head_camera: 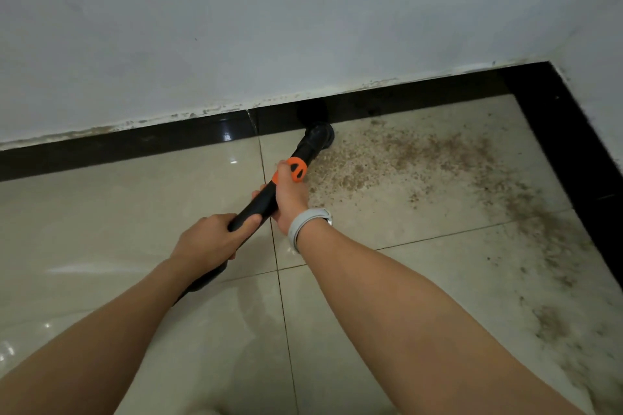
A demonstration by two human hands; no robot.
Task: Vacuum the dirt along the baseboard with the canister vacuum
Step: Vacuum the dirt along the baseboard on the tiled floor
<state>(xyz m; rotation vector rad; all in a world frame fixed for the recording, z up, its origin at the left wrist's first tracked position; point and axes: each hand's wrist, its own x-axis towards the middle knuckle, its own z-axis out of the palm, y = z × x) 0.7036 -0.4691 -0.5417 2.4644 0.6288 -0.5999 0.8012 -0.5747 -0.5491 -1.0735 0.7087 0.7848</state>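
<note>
Both hands on the vacuum wand [259,204]. Left hand [209,239] wraps the near end of the black tube, fingers curled round it, thumb on top. Right hand [290,195] grips further up, just below the orange collar [297,169]; pale wristband [308,224] on that wrist. Wand runs diagonally from near-left to far-right.

Black round nozzle [318,135] sits at the far end, on the floor, right against the black baseboard [135,145]. A bit of black hose [205,280] shows under the left forearm; canister itself not visible.

Dirt [421,158]: brown gritty scatter on the beige floor tiles [135,212], starts just right of the nozzle, spreads right toward the corner, then continues along the right-side baseboard [569,152] toward the near edge. Tiles left of the nozzle look glossy, with light reflections.

White wall [236,27] above, paint edge ragged where it meets the baseboard.
</note>
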